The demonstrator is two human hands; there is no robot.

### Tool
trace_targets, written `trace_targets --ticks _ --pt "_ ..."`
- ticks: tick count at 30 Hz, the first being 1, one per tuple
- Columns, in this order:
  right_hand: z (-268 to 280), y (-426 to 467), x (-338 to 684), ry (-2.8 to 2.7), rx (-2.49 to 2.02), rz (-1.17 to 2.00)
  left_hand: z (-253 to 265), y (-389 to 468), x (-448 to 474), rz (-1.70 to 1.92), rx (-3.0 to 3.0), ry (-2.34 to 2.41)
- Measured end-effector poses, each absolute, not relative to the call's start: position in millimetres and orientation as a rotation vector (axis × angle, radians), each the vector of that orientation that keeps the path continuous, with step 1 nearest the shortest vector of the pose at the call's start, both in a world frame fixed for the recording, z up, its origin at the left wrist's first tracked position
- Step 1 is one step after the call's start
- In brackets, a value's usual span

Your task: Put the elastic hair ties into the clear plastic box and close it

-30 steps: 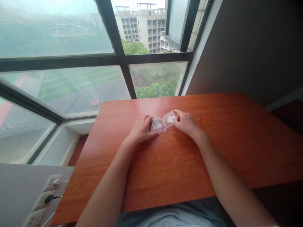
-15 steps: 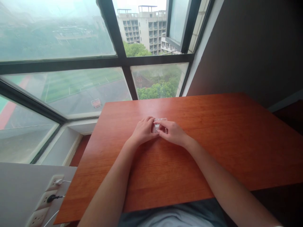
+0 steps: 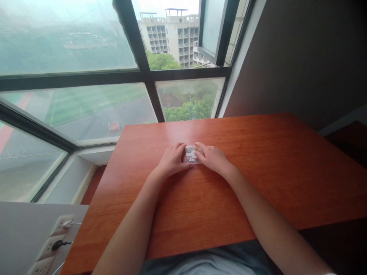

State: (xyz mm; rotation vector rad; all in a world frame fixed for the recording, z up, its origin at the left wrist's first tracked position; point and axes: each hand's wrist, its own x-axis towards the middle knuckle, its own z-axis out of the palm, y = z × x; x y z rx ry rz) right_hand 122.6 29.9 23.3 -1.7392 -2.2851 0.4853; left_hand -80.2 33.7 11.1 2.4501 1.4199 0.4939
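Both hands meet over a small clear plastic box (image 3: 190,154) on a reddish-brown wooden table (image 3: 258,172), toward its far edge, on the window side. Left hand (image 3: 172,159) is half closed around the box's left end, fingers bent along the far side and thumb reaching along the near side, so the box sits in its grasp. Right hand (image 3: 214,157) comes in from the other end, partly curled, with its index finger at the far right corner and its thumb over the top; whether it grips or merely rests there cannot be told. Through the clear plastic show compartments with small items, a gold-coloured one (image 3: 197,149) at the far right and paler ones beside it, too small to identify. The box lies flat, and its lid seems to be down, though the fingers cover part of it.

Beyond the table stands a dark-framed window (image 3: 71,79) with one sash (image 3: 212,28) swung out. Outside are a pale multi-storey building (image 3: 174,36), green trees (image 3: 187,110) and a sports field (image 3: 97,103). At lower left, wall sockets (image 3: 43,266) hold a white plug (image 3: 67,224) and a black plug (image 3: 58,245).
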Motion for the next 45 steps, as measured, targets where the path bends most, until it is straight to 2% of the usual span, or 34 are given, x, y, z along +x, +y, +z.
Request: trace_targets --ticks 10,45 --pt "6 40 120 -2.043 -1.759 0.519 9 35 -81 0.506 2.429 1.399" --pt "8 43 123 -2.052 -1.750 0.583 11 39 -84 0.596 2.370 1.298"
